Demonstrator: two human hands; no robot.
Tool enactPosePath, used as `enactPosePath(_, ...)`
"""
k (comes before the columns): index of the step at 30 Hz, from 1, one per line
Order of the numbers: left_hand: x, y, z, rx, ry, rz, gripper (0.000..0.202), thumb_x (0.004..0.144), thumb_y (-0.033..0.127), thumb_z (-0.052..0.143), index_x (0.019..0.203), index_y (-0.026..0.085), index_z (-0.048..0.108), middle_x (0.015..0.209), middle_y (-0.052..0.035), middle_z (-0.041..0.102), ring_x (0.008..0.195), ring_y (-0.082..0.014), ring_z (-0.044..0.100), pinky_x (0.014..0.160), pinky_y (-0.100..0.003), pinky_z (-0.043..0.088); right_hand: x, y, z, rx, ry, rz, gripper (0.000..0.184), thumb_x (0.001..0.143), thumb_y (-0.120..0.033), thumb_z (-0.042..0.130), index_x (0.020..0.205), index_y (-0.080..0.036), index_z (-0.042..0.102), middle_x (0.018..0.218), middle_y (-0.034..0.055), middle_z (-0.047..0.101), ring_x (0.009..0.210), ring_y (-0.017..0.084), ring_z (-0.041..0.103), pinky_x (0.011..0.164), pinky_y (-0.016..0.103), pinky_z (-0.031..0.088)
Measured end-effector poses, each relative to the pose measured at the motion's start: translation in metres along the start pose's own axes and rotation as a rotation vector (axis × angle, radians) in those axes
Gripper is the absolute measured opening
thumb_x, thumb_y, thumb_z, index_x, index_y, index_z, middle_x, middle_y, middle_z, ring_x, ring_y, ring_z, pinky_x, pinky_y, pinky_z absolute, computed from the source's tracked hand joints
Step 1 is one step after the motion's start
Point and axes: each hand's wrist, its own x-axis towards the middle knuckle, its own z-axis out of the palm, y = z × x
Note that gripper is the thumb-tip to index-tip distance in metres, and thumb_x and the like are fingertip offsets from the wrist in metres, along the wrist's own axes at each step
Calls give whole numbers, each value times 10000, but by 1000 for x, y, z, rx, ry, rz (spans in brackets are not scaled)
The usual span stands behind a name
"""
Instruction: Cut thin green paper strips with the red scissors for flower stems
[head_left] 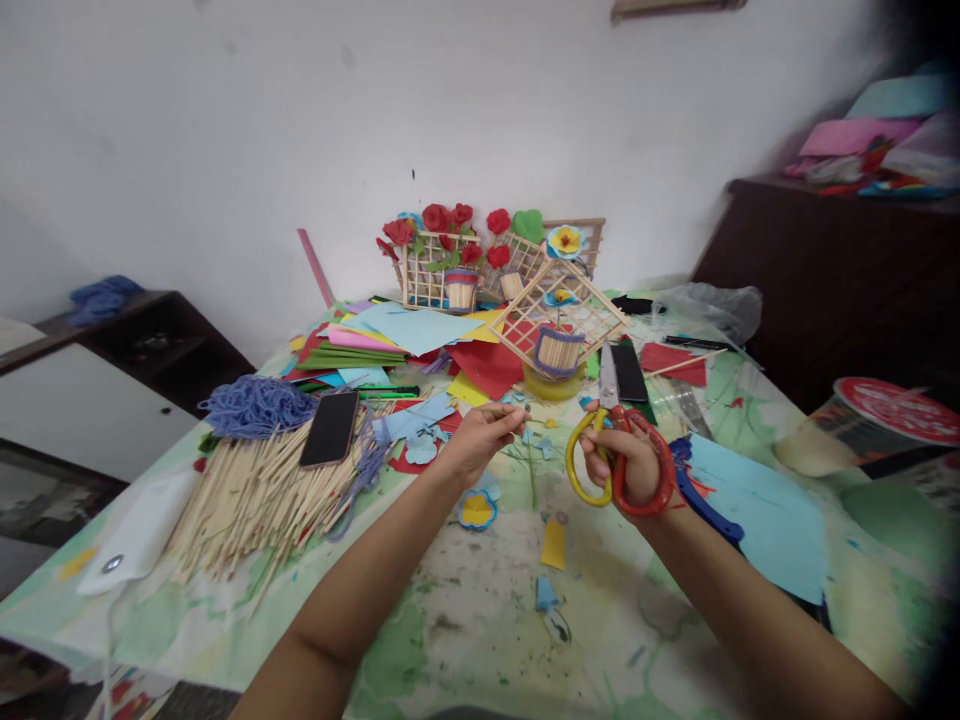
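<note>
1. On the near part of the green-and-white patterned tablecloth [420,640]: thin, smooth-looking covering, marked with dark specks and smudges; small yellow paper rectangle [554,543] and crumpled blue paper scrap [546,592] lying loose.
2. Slightly farther, just below the left hand [484,440]: layered paper flower with yellow centre and blue scalloped edge [478,510], lying flat. Left thumb and fingertips pinched together; cannot tell what, if anything, is between them.
3. To the right: right hand [634,462] curled through the loops of yellow-and-red-handled metal scissors [609,380], raised over the cloth. Blades narrow, pointing away from the person, apparently together.
4. Flanking the arms: left, loose heap of thin, straight pale wooden sticks [232,500], with dark glossy phone [330,428] on top and tangled violet-blue yarn [259,405] beside it; right, flat light-blue paper sheet [772,525].
5. Beyond the hands: overlapping coloured paper sheets [420,325]; diamond-shaped stick lattice [517,310] bearing a stick-walled pot [559,352]; red ruffled flowers [437,217] by further lattices.
6. Room: pale, lightly spotted wall [465,110]; dark brown cabinet [817,260] at right, with folded pink material [855,135] on top.
</note>
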Motion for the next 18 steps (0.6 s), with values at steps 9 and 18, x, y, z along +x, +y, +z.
enactPosePath(9, 19, 11, -35, 509, 378, 424, 235, 705, 365, 661, 800, 151, 687, 794, -53, 663, 740, -150, 567, 698, -269, 407, -4, -10, -9, -113, -112, -92, 374, 647, -219, 602, 999, -198, 476, 546, -55, 572, 303, 62, 404, 297, 183, 317)
enactPosePath(18, -13, 10, 1, 775, -245, 313, 254, 771, 376, 622, 896, 182, 729, 861, -73, 715, 762, -171, 619, 649, -250, 431, -18, -12, 2, -351, -285, -28, 368, 666, -181, 548, 1023, -214, 468, 537, -88, 535, 286, 65, 383, 267, 175, 287)
